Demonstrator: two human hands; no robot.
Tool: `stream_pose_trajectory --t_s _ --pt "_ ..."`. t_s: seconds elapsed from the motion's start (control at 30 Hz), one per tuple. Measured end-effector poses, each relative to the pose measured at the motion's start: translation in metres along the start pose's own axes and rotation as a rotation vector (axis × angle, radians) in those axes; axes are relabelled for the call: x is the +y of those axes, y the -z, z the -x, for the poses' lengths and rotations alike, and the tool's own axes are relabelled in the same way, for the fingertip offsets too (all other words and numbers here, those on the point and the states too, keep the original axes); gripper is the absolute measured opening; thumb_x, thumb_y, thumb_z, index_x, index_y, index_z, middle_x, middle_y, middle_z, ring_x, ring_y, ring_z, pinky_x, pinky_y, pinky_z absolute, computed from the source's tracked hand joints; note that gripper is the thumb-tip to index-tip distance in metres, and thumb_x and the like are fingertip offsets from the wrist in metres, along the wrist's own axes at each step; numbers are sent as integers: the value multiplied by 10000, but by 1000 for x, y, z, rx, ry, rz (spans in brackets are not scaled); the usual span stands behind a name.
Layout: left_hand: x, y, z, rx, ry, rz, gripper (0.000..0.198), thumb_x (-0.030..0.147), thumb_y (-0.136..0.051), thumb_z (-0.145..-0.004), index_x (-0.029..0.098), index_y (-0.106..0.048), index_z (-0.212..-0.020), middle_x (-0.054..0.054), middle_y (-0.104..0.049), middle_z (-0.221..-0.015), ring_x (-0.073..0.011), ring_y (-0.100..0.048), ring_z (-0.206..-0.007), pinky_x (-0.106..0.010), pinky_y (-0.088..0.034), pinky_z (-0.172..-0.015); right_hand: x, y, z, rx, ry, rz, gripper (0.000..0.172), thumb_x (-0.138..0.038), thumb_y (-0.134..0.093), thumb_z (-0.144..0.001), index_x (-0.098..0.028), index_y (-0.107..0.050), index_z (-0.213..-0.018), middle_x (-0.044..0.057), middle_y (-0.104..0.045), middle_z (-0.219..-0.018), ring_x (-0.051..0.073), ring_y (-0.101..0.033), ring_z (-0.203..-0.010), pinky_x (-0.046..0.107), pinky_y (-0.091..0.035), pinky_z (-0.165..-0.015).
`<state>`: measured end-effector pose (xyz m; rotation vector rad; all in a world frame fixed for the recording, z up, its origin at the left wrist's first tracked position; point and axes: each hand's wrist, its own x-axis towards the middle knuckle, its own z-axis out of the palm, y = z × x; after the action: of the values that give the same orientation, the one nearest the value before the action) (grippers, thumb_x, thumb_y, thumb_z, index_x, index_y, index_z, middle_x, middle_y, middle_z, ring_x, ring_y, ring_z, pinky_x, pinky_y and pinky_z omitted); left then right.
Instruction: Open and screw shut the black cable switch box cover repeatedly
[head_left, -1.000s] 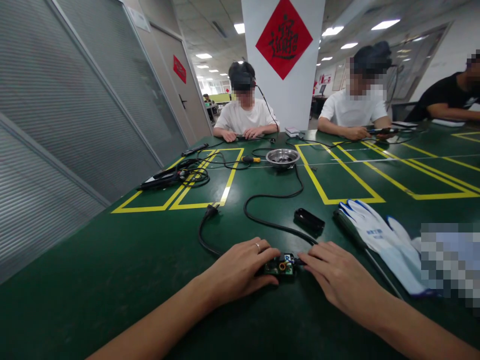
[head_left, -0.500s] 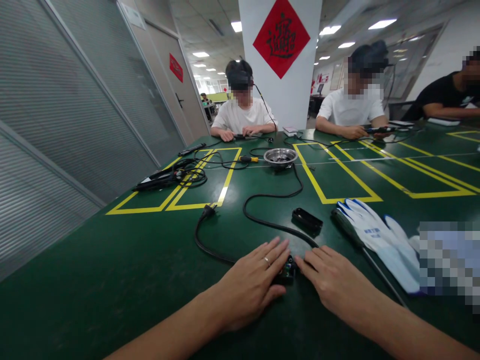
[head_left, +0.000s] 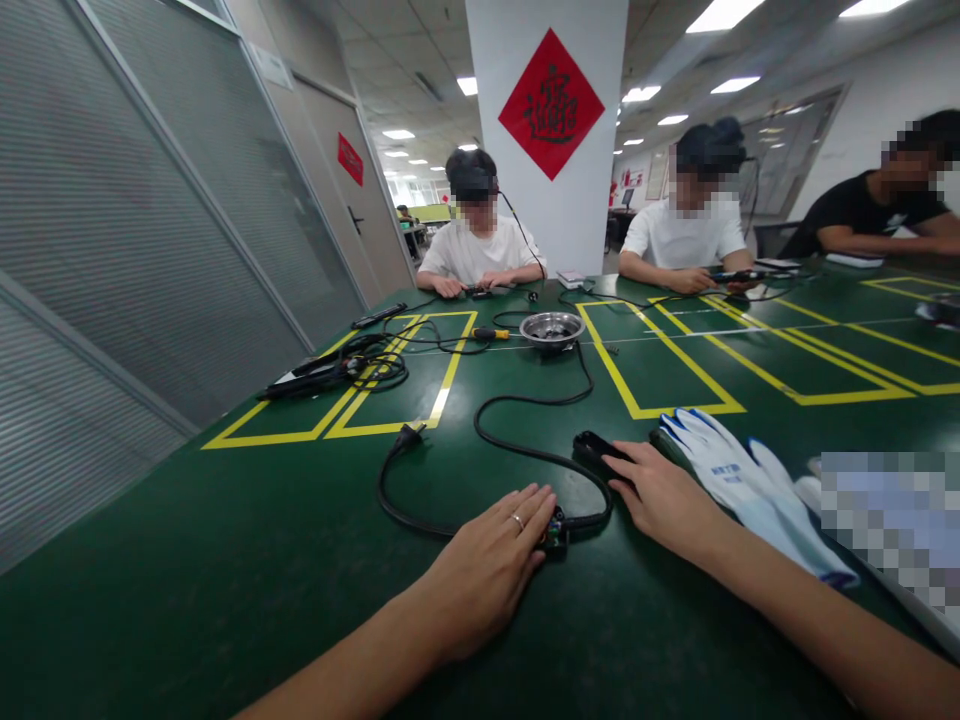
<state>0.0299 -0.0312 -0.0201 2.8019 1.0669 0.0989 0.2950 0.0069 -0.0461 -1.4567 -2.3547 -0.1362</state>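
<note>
My left hand (head_left: pixel 491 565) lies flat with fingers stretched out over a small circuit board (head_left: pixel 556 531) on the green table (head_left: pixel 225 560); only the board's right end shows. A black cable (head_left: pixel 517 450) runs from the board in loops to a plug (head_left: pixel 409 435). My right hand (head_left: pixel 660 495) reaches forward, its fingertips on a black plastic case (head_left: pixel 591 447) lying beyond the board. The fingers look extended and do not wrap the case.
A white and blue work glove (head_left: pixel 731 470) lies right of my right hand, over a thin tool. A metal bowl (head_left: pixel 552 327), a yellow-handled screwdriver (head_left: pixel 491 333) and tangled cables (head_left: pixel 360 365) sit farther off. Three people sit at the far side. Yellow lines mark the table.
My right hand left the circuit board and moved forward to the black case. My left hand stays over the board. The camera shifted slightly right.
</note>
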Motion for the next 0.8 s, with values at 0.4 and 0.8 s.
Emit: stream_pose_trajectory --t_s 0.4,0.8 --pt "-1 0 0 43 -12 33 542 246 -403 -979 174 -214 -1481 -127 -353 -1499 -254 -327 -1384 -439 -315 -1134 5 2 3 17 23 -24 359 -233 -445 -898 -150 -612 -1205 151 -584 -1258 262 -547 -1127 509 -449 -972" --pt "4 4 1 68 2 61 563 298 -425 -980 194 -202 -1486 -116 -282 -1534 -259 -279 -1406 -456 -298 -1143 9 2 2 120 -145 -205 382 -289 -442 -912 -180 -607 -1238 123 -608 -1256 252 -563 -1152 504 -434 -1004"
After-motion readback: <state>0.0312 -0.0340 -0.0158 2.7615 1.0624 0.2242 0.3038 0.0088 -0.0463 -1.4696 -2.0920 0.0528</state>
